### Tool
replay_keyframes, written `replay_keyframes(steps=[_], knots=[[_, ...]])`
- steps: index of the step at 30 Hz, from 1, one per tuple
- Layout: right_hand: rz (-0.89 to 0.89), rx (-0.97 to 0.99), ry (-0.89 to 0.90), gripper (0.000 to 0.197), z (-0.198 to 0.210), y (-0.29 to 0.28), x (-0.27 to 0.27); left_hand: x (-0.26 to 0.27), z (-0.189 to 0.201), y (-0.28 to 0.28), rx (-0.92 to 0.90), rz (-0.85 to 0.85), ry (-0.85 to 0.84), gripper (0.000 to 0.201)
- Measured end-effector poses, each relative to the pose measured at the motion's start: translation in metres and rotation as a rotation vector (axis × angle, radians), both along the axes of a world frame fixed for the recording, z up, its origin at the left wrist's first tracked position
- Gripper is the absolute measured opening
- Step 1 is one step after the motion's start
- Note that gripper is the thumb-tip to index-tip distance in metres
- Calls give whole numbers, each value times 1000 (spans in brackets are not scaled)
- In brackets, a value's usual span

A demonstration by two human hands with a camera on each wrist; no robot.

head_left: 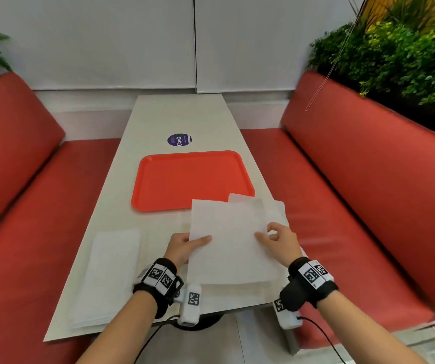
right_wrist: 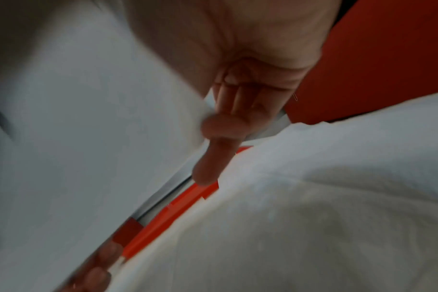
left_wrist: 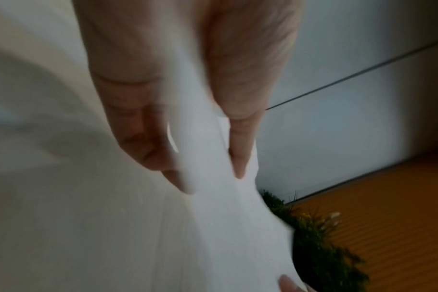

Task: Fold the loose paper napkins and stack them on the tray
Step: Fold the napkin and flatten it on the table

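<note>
A white paper napkin (head_left: pixel 229 240) is held up flat above the near right part of the table. My left hand (head_left: pixel 184 245) pinches its left edge, thumb on top. My right hand (head_left: pixel 276 239) pinches its right edge. More loose napkins (head_left: pixel 276 211) lie on the table beneath it. The orange tray (head_left: pixel 184 179) sits bare in the middle of the table, just beyond the lifted sheet. In the left wrist view the napkin (left_wrist: pixel 213 197) runs between thumb and fingers (left_wrist: pixel 240 150). The right wrist view shows the held sheet (right_wrist: pixel 100 138) and the napkins (right_wrist: pixel 313 217) below, blurred.
A pile of folded white napkins (head_left: pixel 108 274) lies at the table's near left corner. A round purple sticker (head_left: pixel 179 139) is past the tray. Red bench seats (head_left: pixel 355 193) flank the narrow table (head_left: pixel 179 114). Plants (head_left: pixel 395 53) stand behind the right backrest.
</note>
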State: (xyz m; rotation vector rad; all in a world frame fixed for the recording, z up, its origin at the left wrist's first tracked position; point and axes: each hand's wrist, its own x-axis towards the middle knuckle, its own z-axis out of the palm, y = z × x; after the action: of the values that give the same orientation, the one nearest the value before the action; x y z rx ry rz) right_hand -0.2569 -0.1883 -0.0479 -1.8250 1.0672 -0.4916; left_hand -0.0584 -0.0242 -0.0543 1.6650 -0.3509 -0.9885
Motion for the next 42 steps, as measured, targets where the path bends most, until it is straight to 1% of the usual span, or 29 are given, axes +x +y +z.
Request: replay_keyframes(steps=[2,4,6,7,9,10,12,13,16,17,18,19,20,21,22,24,26,28,30,31,34,36,37,39,42], knots=[[33,36,38,22,-4,5,6,3,-1,3,32,7,-66,27],[49,37,5,23,-1,11,14,4,4,9,20,5,-108,23],[79,27,-42,24,7,19,22,2,15,16,-19,-32,-117,23],[104,29,-68,24,11,23,27,0,22,20,-50,-67,-90,24],[155,59,-129,24,19,32,37,-3,34,27,-142,-128,29,29],[177,86,-160,24,22,37,42,-4,40,31,-201,-147,94,31],[209,132,-216,24,26,48,53,-4,49,39,-280,-142,168,32],[218,148,-237,26,26,53,58,-3,53,44,-287,-128,192,34],[229,183,-263,31,20,68,73,7,55,63,-256,-76,268,56],[227,195,-260,30,18,73,77,12,53,71,-260,-62,278,60],[229,208,-251,28,16,80,80,16,51,80,-264,-51,270,56],[235,227,-242,26,14,87,84,18,50,89,-271,-48,241,46],[243,264,-236,27,14,95,87,20,47,99,-275,-51,192,35],[250,322,-236,31,14,104,91,23,43,109,-273,-52,135,29],[256,391,-234,36,14,113,95,26,39,118,-260,-45,73,31],[266,501,-206,45,18,130,104,35,32,137,-216,0,-21,41],[306,534,-175,48,19,145,117,46,28,154,-168,41,-98,51],[363,478,-160,37,18,158,133,59,29,169,-127,92,-169,57],[393,404,-155,20,16,172,150,73,32,181,-102,145,-250,55],[391,380,-155,15,15,178,157,80,34,187,-94,161,-280,53],[382,322,-166,10,16,194,177,97,35,202,-67,161,-326,56],[389,309,-196,6,16,202,186,107,33,209,-94,142,-333,61],[386,303,-211,7,15,205,190,111,33,212,-114,130,-336,63],[381,287,-227,21,13,211,195,119,32,215,-129,95,-328,65],[378,282,-184,36,1,214,199,123,29,216,-76,20,-293,67]])
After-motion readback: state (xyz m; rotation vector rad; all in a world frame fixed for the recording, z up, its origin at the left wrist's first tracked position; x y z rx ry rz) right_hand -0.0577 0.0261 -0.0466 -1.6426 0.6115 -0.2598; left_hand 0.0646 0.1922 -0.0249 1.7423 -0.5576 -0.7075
